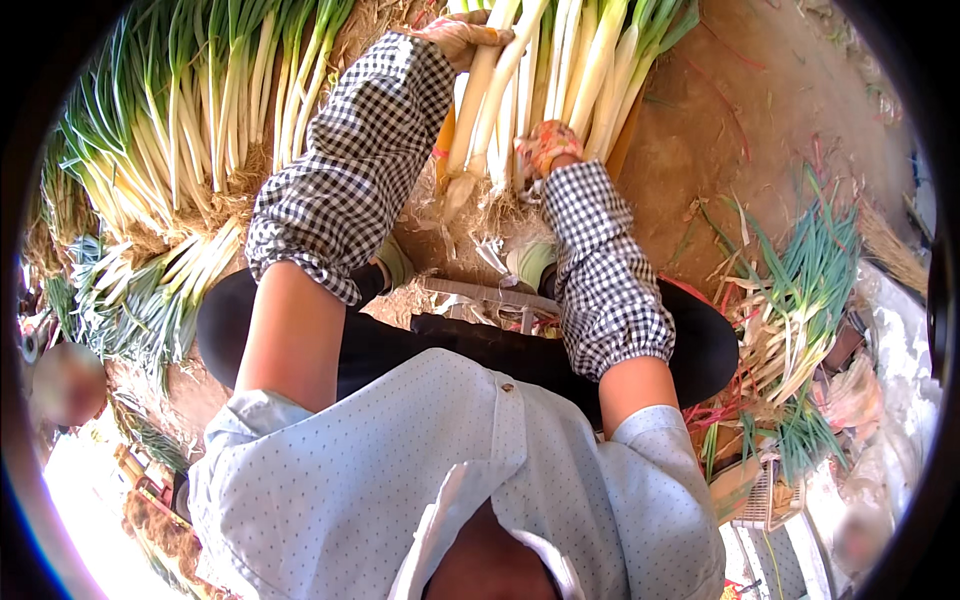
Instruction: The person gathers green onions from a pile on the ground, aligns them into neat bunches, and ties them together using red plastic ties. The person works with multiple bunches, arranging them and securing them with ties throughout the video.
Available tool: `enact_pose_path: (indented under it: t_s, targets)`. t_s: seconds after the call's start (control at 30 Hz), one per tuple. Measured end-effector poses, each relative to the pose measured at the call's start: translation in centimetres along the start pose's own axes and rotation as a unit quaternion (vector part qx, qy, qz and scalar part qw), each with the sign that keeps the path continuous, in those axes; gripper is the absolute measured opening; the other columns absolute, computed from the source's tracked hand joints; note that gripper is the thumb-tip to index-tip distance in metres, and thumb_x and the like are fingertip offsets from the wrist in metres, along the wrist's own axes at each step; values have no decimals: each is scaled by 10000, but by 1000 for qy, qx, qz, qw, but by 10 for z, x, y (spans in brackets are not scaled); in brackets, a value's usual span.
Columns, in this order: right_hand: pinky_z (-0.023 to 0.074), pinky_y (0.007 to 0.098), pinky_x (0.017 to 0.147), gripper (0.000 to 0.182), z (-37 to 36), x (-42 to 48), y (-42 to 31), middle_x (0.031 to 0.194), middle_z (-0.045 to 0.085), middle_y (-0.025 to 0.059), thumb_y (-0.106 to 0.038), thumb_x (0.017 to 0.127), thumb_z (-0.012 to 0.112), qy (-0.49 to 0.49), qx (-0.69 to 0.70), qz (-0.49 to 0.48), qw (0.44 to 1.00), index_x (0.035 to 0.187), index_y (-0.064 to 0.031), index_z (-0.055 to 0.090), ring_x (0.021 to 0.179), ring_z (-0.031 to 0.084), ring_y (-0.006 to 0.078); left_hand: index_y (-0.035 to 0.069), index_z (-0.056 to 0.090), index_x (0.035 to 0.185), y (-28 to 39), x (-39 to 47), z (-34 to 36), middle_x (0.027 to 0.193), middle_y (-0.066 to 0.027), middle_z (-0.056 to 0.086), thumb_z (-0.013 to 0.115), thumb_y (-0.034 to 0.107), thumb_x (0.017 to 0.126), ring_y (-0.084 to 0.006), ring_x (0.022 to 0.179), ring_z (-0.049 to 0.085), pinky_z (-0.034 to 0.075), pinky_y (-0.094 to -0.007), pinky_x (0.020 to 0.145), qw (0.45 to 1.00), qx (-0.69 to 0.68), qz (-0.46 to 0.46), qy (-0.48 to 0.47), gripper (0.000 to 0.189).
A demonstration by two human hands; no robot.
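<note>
Thick white-stemmed scallions (559, 67) lie in a bunch in front of me, roots towards my feet and green leaves at the top edge. My left hand (461, 39) is at the upper left of the bunch, its fingers curled around a thick white stalk (478, 97). Lower down, my right hand (551, 146), in a patterned glove, presses against the stalks just above their roots (499, 202). Its fingertips are partly hidden, so its grip is unclear. Black-and-white checked sleeves cover both forearms. Orange-yellow supports (446, 142) show beside the bunch.
Many more scallions (180, 135) lie in rows on the left. A loose pile of scallions (802, 300) lies at right, near red twine (712, 412) and a plastic basket (765, 499). My pale green shoes (532, 266) flank the root ends; a low bar (487, 292) crosses between my legs.
</note>
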State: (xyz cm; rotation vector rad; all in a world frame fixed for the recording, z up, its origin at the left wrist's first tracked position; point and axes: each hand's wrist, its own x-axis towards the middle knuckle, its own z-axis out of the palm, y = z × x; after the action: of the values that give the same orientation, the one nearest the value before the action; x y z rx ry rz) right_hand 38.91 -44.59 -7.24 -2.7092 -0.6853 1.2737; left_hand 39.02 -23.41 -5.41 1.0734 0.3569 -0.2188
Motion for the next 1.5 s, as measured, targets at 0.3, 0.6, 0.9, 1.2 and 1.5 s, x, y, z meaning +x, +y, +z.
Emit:
enact_pose_path:
  t_s: [0.3,0.6,0.9,1.2,1.5]
  targets:
    - [534,330,556,526,-33,-77,17,928,613,172,-312,825,591,-17,529,-25,848,1185,44,448,689,633,248,-87,326,1263,-14,-9,71,1078,-218,554,699,131,734,-268,908,599,510,-321,769,967,131,-1,220,683]
    - [446,343,808,481,7,-64,36,1049,571,170,-178,749,658,162,392,-11,905,1172,-81,451,959,564,285,-44,499,1086,-20,-8,107,1017,-229,579,687,209,731,-307,934,578,459,-356,825,856,476,-11,200,475]
    - [469,312,712,264,31,-49,57,885,632,94,-138,774,634,206,216,-24,954,996,-36,535,793,601,210,117,550,1096,-46,-47,96,1242,-133,407,740,293,667,-308,1140,377,346,-399,958,739,558,134,353,501]
    - [439,366,817,406,0,-64,33,1010,590,167,-291,761,641,124,215,-8,969,1058,-45,516,958,560,297,91,310,1344,-57,-32,78,1413,-237,134,647,279,741,-383,1286,185,184,-418,1051,739,547,170,356,716]
    - [439,359,840,478,27,-49,27,1144,507,227,-153,738,663,120,225,21,967,1121,6,426,1024,521,339,-1,116,1378,-86,-5,81,1421,-262,54,371,499,849,-386,1327,24,34,-490,1062,714,590,139,351,771]
